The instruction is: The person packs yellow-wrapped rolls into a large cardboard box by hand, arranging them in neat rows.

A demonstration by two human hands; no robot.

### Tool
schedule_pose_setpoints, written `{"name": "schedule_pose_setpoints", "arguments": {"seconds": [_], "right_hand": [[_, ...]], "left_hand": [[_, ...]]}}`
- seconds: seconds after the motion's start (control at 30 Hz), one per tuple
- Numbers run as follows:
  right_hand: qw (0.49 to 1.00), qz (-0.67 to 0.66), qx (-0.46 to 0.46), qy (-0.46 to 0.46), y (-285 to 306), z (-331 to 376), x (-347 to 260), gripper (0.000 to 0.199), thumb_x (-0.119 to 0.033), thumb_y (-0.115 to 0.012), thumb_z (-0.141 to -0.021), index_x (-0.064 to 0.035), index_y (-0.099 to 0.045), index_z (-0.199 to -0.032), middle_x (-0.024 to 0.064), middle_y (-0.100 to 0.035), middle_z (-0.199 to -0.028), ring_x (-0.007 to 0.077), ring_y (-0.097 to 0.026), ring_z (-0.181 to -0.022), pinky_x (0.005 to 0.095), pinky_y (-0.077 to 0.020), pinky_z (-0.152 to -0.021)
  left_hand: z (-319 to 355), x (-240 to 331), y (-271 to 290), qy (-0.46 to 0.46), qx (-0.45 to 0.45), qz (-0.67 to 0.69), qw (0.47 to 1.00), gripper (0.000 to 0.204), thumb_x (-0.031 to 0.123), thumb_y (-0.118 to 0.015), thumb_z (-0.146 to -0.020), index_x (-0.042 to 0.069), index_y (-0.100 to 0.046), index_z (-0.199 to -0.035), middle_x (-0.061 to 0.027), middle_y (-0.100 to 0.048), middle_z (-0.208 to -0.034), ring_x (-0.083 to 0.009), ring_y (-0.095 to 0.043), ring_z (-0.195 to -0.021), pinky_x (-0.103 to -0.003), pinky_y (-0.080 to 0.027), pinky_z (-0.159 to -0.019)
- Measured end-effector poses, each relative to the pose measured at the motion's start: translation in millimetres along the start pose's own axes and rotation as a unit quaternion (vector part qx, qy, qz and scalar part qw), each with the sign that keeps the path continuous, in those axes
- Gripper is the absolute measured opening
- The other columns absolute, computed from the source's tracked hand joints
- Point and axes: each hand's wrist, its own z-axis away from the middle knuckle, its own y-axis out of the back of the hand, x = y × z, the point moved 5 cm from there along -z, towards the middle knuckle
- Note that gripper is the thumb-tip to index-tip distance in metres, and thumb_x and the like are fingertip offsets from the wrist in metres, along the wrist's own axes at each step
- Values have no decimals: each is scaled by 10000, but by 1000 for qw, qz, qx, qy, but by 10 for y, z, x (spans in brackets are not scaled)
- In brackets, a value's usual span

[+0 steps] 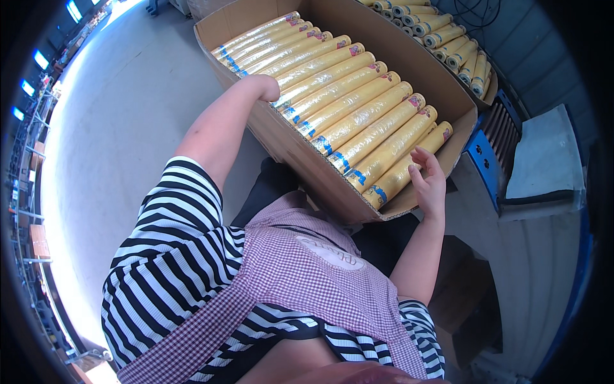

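Note:
A large cardboard box (291, 137) stands in front of me. Across it lies a slanted row of yellow rolls (364, 118) in shiny clear wrap, with blue marks at their near ends. My left hand (268, 88) is bent down at the box's near wall, by the rolls left of the middle; its fingers are hidden. At the right end, my right hand (427, 182) is beside the last roll (409, 169), fingers apart and curved. Whether its fingertips touch that roll I cannot tell.
Behind the box, at the far right, more yellow rolls (441, 35) are piled in another carton. To the right stands a blue-sided rack (483, 163) beside a pale panel (543, 157). An open dark brown carton (464, 281) sits by my right elbow. Grey floor (141, 83) stretches left.

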Motion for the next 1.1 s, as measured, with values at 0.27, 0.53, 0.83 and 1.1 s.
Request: {"name": "schedule_pose_setpoints", "arguments": {"seconds": [0.27,0.53,0.83,1.1], "right_hand": [[1000,2,1,2,4,1,8,427,-7,-642,-959,14,-572,-1380,122,-670,-1258,199,-612,-1187,338,-475,-1051],[1000,0,5,4,8,3,27,421,-13,-647,-961,10,-580,-1376,117,-672,-1254,193,-615,-1179,334,-479,-1044],[1000,-16,8,-3,-1,8,25,454,-39,-664,-923,-2,-598,-1371,134,-691,-1255,211,-628,-1215,335,-463,-1068],[999,-31,33,27,-11,9,129,447,-36,-710,-898,-9,-629,-1337,135,-718,-1215,214,-663,-1171,318,-493,-1025]], "left_hand": [[-27,-11,-18,-2,-9,-1,1000,356,161,-563,-841,35,-768,-1104,-202,-728,-1183,-340,-703,-1067,-453,-537,-910],[-78,-30,-44,-16,11,-12,1000,347,228,-576,-860,2,-781,-1026,-199,-752,-1085,-342,-720,-997,-446,-546,-890],[-115,-66,-87,4,-19,-9,1000,337,189,-577,-850,69,-781,-1091,-171,-739,-1177,-320,-710,-1058,-451,-544,-900],[-167,-68,-105,-45,24,-24,998,333,226,-617,-827,-1,-778,-1008,-226,-742,-1093,-380,-720,-1008,-464,-551,-884]]}}
